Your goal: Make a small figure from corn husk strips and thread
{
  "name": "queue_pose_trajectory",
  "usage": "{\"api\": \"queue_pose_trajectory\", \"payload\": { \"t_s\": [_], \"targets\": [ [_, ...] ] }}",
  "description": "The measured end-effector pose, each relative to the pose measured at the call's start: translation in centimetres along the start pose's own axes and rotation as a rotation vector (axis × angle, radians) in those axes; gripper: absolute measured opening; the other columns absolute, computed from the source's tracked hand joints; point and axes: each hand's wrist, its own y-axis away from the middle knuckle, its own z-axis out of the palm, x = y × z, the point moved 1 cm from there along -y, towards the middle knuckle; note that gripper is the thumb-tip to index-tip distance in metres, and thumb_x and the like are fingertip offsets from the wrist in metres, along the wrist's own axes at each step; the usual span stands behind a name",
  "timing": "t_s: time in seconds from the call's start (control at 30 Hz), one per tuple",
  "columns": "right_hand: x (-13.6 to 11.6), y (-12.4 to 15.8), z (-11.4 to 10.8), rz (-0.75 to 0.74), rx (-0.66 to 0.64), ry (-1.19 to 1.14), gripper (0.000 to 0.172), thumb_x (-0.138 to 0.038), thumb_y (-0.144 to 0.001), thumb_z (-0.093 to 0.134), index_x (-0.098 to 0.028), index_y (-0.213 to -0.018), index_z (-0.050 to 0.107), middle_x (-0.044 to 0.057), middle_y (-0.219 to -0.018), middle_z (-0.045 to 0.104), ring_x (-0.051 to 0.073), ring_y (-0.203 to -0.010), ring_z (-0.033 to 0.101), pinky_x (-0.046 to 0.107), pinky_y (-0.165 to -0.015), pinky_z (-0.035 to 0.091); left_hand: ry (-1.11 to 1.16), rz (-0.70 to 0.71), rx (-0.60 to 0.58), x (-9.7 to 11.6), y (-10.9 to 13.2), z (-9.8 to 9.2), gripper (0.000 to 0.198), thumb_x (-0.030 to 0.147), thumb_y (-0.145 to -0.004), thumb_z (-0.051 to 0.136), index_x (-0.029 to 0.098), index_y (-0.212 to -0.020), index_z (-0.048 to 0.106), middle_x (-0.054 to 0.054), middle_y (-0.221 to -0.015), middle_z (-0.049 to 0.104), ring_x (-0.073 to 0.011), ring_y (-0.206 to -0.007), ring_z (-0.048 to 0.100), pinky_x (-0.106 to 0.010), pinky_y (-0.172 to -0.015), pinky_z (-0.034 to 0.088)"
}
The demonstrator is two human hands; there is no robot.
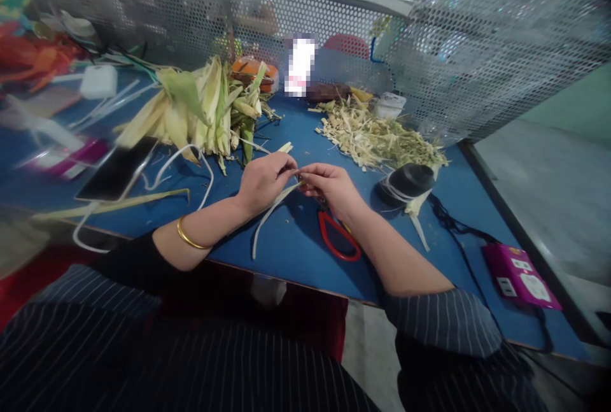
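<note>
My left hand (266, 181) and my right hand (333, 184) meet fingertip to fingertip above the table's front part, both closed in a pinch. Between them is a thin pale strip of corn husk (268, 218), its long end curving down to the left onto the table. The exact grip of the fingers on it is partly hidden. A short husk end (285, 148) shows behind my left hand. Under my right hand lie scissors with red handles (325, 234), their blades mostly covered. A bundle of corn husks (210, 106) lies beyond my left hand.
Husk scraps (363, 135) are heaped at the back right, near a dark thread spool (405, 183). A purple box (520, 275) with a cable sits far right. A phone (117, 170) and white cable (210, 176) lie left. Perforated metal panels (324, 4) border the blue table (296, 272).
</note>
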Motion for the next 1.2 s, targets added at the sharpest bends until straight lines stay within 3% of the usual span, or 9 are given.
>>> {"api": "queue_pose_trajectory", "payload": {
  "t_s": [0.57,0.87,1.2],
  "targets": [
    [-0.30,0.20,-0.18,0.126,-0.006,-0.076,0.012,-0.020,-0.066,0.073,-0.016,-0.077,0.069,0.000,-0.060,0.066,0.011,-0.054,0.065,0.020,-0.053,0.052,-0.284,0.254,0.004,0.92,0.42,-0.08,0.019,0.025,-0.095,0.043,0.018,-0.087,0.059,-0.003,-0.082,0.065,-0.0141,-0.075,0.059,-0.027,-0.064,0.040],
    [-0.23,0.32,0.11,0.151,-0.087,-0.202,0.014,-0.020,-0.068,0.073,-0.016,-0.081,0.067,0.000,-0.065,0.067,0.010,-0.056,0.065,0.022,-0.054,0.052,-0.118,0.097,0.029,0.93,0.33,-0.16,0.018,0.026,-0.093,0.046,0.019,-0.086,0.060,-0.004,-0.081,0.065,-0.0147,-0.075,0.058,-0.027,-0.070,0.042],
    [0.33,0.41,0.56,-0.016,-0.130,-0.151,0.022,-0.031,-0.066,0.077,-0.018,-0.076,0.063,-0.005,-0.062,0.061,0.007,-0.057,0.060,0.018,-0.054,0.049,0.100,-0.052,0.077,0.59,0.13,0.08,0.005,0.020,-0.085,0.058,0.018,-0.082,0.062,-0.002,-0.078,0.065,-0.0133,-0.070,0.057,-0.026,-0.068,0.044]
  ]
}}
